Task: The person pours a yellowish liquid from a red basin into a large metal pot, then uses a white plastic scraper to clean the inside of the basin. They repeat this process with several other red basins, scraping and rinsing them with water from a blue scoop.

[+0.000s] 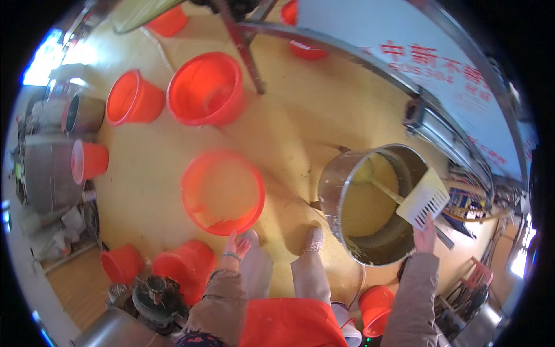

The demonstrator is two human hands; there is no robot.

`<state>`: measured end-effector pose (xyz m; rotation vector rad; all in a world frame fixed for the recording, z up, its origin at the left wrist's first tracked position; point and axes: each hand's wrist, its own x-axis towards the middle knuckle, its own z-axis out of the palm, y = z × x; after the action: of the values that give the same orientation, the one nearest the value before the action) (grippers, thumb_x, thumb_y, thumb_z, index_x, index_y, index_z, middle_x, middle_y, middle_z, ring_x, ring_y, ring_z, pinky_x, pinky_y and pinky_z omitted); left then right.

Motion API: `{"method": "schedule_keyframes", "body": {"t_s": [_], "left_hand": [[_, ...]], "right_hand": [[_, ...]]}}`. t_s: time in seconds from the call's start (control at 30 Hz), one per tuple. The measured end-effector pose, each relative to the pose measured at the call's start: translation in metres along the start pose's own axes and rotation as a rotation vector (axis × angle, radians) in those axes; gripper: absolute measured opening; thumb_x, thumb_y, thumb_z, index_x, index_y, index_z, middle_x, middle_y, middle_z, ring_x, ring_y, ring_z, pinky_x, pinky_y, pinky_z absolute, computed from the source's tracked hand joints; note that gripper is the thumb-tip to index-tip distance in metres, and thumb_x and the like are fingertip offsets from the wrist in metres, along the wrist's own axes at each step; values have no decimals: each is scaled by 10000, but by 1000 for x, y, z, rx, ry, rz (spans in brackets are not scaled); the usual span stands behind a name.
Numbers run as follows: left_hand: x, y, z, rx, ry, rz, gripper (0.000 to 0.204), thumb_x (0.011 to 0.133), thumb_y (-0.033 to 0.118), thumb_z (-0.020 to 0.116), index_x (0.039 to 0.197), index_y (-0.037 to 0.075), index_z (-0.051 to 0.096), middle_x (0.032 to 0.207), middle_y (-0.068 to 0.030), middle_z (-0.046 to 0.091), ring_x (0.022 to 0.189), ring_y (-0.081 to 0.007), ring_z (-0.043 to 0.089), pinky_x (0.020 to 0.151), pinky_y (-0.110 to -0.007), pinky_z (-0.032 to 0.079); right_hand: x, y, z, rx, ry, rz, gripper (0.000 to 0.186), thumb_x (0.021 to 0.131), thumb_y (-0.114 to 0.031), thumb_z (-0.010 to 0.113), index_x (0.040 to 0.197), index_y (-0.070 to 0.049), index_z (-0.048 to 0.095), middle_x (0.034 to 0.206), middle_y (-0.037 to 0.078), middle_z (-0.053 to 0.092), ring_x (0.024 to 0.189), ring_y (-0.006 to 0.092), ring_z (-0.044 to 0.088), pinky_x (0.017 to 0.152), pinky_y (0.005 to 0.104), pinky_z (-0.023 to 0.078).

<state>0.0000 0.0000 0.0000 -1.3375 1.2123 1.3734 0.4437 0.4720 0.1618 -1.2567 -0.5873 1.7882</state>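
Note:
My right hand [425,235] is closed on the edge of a white slotted plastic piece [425,199], held over the right side of a large metal pot [376,257]. Thick yellowish liquid [365,214] lies in the pot. A long pale handle [386,191] runs from the liquid up to the slotted piece; I cannot tell if they are joined. My left hand [236,246] is at the near rim of a red bucket [261,191] holding pale yellowish liquid [228,188]. Its fingers look apart, with nothing seen in them; whether they touch the rim is unclear.
More red buckets stand beyond, including a big one [205,87] and a smaller one [134,98]. Others [185,269] are near my left arm. A metal-legged frame with a printed panel [404,46] rises at far right. A dark machine [159,298] sits at lower left.

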Motion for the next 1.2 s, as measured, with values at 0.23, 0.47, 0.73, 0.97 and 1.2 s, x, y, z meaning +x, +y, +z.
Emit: {"method": "schedule_keyframes", "body": {"t_s": [0.23,0.47,0.73,0.97,1.2], "left_hand": [[53,-28,34,-577,-202,196,273,839,134,611,1086,47,538,1011,-89,614,878,-257,606,741,-375,544],[100,-40,32,-639,-144,310,232,790,-56,595,1010,7,558,955,-98,625,845,-225,619,712,-375,558],[75,42,-79,-29,-3,329,215,792,-6,602,1004,9,569,897,-103,634,769,-230,637,615,-374,559],[80,195,-153,906,164,312,257,744,108,680,974,24,603,822,-81,635,660,-212,598,536,-349,497],[110,231,-178,815,132,797,381,825,187,641,1151,20,535,1003,-104,625,843,-232,605,730,-392,509]], "right_hand": [[-45,17,27,-179,89,128,356,947,-156,501,1277,-38,444,1269,101,511,1175,220,481,1013,403,381],[-111,8,115,-182,35,35,351,948,-168,499,1268,-31,448,1221,99,526,1112,201,503,985,364,392],[-167,120,260,-206,-121,219,302,928,-132,504,1213,-37,478,1168,93,548,1087,216,516,961,399,402],[-84,313,337,-283,-270,638,177,935,-135,500,1094,-61,526,1012,56,592,907,170,571,809,328,461],[-36,470,411,-373,-603,750,216,926,-155,533,1120,-60,537,1018,31,603,890,117,580,764,282,468]]}}
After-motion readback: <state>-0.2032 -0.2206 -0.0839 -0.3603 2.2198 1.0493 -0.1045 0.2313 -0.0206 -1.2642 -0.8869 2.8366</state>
